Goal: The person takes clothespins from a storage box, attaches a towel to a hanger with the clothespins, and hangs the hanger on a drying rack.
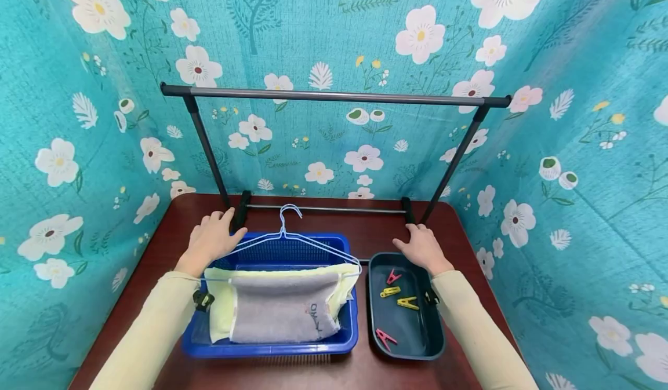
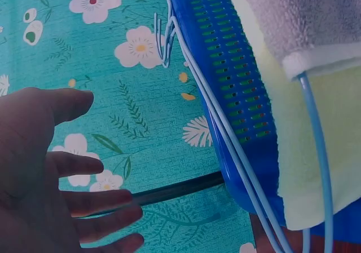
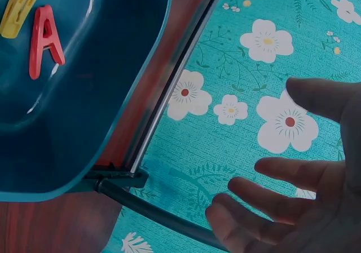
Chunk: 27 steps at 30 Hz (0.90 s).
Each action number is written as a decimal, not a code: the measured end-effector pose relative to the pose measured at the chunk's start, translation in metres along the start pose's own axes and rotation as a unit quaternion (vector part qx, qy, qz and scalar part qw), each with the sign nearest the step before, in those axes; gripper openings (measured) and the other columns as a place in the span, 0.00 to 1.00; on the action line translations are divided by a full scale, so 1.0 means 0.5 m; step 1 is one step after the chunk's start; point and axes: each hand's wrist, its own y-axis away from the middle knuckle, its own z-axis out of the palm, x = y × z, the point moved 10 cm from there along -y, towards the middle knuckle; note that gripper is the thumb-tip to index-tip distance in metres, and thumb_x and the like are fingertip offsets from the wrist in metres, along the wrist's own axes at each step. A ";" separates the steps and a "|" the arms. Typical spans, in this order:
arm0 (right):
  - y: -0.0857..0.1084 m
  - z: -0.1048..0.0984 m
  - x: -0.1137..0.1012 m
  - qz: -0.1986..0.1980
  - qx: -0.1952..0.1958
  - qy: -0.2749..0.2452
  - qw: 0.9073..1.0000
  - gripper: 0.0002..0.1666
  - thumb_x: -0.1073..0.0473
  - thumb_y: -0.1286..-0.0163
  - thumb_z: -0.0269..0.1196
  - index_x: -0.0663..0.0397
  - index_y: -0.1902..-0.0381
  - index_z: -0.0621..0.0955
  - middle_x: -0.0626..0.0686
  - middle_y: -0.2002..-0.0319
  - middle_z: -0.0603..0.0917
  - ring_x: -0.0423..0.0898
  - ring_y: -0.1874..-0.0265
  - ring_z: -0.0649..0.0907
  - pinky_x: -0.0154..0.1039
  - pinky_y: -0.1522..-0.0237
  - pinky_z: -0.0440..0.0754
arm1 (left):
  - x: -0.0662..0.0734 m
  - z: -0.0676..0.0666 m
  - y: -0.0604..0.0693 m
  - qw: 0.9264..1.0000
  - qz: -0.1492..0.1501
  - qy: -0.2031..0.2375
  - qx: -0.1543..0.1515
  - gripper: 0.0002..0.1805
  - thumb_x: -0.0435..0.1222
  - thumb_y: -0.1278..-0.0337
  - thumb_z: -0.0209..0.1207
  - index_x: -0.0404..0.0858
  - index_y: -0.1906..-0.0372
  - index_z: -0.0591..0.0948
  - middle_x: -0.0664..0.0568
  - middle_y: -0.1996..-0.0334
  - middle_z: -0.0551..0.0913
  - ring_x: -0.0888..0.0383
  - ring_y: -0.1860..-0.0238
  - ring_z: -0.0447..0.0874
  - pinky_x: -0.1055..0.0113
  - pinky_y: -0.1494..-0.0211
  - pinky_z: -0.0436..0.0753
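A blue basket [image 1: 271, 349] holds a grey cloth [image 1: 282, 309] and a pale yellow towel [image 1: 220, 306], both on light blue hangers [image 1: 283, 234]. My left hand [image 1: 211, 240] is at the basket's back left corner, beside the rack's left foot, fingers spread. In the left wrist view the left hand [image 2: 73, 174] has relaxed fingers with nothing held. My right hand [image 1: 424, 248] is over the back right corner of a dark tray [image 1: 412, 326], near the rack's right foot. The right wrist view shows the right hand [image 3: 293, 191] loosely extended and holding nothing.
A black rack with a horizontal bar [image 1: 334, 96] stands at the back of the dark red table [image 1: 162, 251]. Red and yellow clips [image 1: 407, 303] lie in the tray. A floral turquoise curtain [image 1: 313, 42] surrounds the back and sides.
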 end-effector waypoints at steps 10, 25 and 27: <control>0.005 0.016 0.009 -0.014 -0.034 -0.030 0.999 0.30 0.52 0.32 0.59 0.68 0.40 0.71 0.68 0.46 0.76 0.59 0.53 0.79 0.56 0.52 0.76 | 0.028 -0.003 0.002 0.998 0.058 0.030 -0.002 0.23 0.45 0.35 0.54 0.32 0.44 0.77 0.36 0.51 0.79 0.42 0.54 0.79 0.47 0.58 0.79; 0.019 0.032 0.025 -0.009 -0.027 0.003 1.000 0.23 0.53 0.33 0.61 0.66 0.48 0.78 0.63 0.57 0.82 0.50 0.67 0.82 0.50 0.61 0.80 | 0.044 0.036 -0.006 0.996 0.075 0.028 -0.037 0.16 0.41 0.38 0.59 0.36 0.50 0.81 0.44 0.59 0.82 0.49 0.59 0.81 0.50 0.58 0.79; 0.021 0.034 0.027 -0.010 -0.032 0.007 0.999 0.23 0.53 0.33 0.61 0.66 0.48 0.78 0.63 0.56 0.82 0.50 0.67 0.81 0.51 0.61 0.80 | 0.049 0.044 -0.007 0.996 0.080 0.024 -0.039 0.15 0.40 0.39 0.59 0.36 0.51 0.81 0.45 0.60 0.82 0.49 0.60 0.81 0.51 0.58 0.79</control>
